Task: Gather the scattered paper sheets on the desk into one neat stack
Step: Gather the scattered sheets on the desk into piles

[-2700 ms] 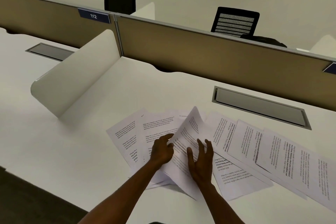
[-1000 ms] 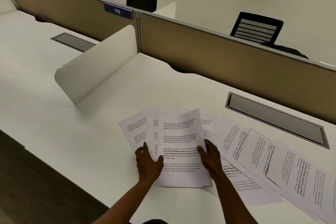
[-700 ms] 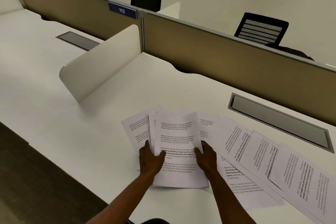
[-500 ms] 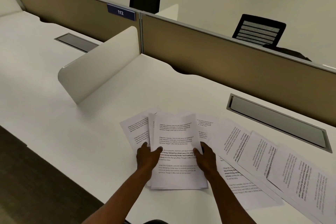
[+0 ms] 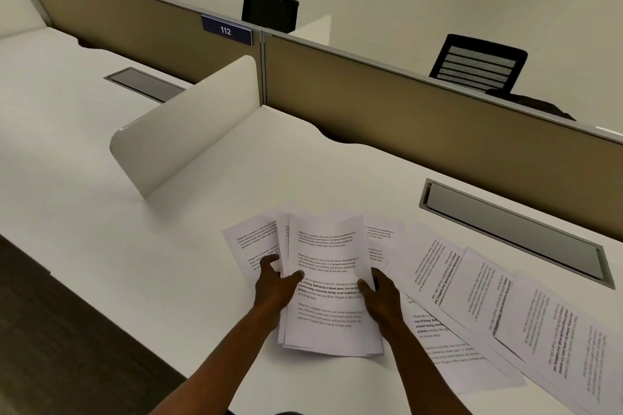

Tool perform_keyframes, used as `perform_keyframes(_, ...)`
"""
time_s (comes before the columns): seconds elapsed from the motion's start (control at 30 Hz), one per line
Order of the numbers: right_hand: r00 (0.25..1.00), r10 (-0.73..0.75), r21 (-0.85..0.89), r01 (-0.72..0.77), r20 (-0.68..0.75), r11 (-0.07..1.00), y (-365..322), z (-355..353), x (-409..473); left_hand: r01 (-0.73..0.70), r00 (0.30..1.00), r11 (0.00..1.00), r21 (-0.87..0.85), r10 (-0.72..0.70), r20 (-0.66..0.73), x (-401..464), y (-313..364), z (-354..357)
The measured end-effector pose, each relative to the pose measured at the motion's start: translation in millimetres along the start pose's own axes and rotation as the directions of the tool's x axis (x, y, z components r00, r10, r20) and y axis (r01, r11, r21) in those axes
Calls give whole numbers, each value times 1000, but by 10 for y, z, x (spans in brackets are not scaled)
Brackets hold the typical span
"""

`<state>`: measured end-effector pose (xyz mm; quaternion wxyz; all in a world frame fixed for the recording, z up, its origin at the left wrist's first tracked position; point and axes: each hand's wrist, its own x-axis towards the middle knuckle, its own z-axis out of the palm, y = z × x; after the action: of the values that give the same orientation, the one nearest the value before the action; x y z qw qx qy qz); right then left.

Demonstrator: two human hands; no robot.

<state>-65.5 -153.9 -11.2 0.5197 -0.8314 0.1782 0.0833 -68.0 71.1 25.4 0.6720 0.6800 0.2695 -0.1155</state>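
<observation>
White desk [image 5: 135, 246]. Left hand [image 5: 274, 286] and right hand [image 5: 379, 293] clasp the stack [image 5: 328, 280] by its side edges — thin, limp, slippery sheets; loose sheets [image 5: 488, 293] remain alongside.

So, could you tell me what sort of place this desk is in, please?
Most likely an open-plan office: tan partition panels divide rows of white desks, one bears a "112" number plate, and black mesh office chairs stand behind them.

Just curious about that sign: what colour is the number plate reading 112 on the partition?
Dark blue with white digits: the number plate, seen in the head view.
</observation>
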Motion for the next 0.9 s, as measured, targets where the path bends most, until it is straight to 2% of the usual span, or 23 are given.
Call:
perform_keyframes(0.13, 999, 8, 16, -9, 41, 1000, -57, 16, -13, 7, 996, 1000, 22, -9, 91, -46, 9, 50)
perform_keyframes(0.27, 999, -18, -13, 18, 40, 1000, -123, 46, -68, -77, 988, 989, 126, 59, 143, -160, -9, 118)
perform_keyframes(0.4, 998, -48, 54, 46, 34, 998, -169, 15, -110, -326, 942, 899, 291, 284, 180, -338, 79, 167)
perform_keyframes(0.57, 999, 13, 255, -6, -29, 967, -195, -165, -90, -575, 807, 772, 269, 482, 341, -613, 368, 190)
perform_keyframes(0.63, 997, 76, 377, -81, 27, 923, -246, -214, -96, -604, 773, 757, 248, 482, 412, -687, 459, 197)
perform_keyframes(0.7, 983, 89, 518, -160, 159, 840, -297, -247, -116, -603, 763, 761, 241, 462, 453, -712, 492, 214)
perform_keyframes(0.8, 926, 41, 739, -327, 377, 589, -389, -295, -207, -574, 773, 790, 214, 438, 459, -729, 502, 236)
perform_keyframes(0.83, 916, 33, 764, -352, 399, 540, -429, -319, -225, -556, 786, 808, 196, 434, 441, -715, 489, 231)
perform_keyframes(0.9, 925, 16, 789, -333, 379, 517, -449, -336, -231, -503, 825, 851, 150, 422, 376, -686, 467, 197)
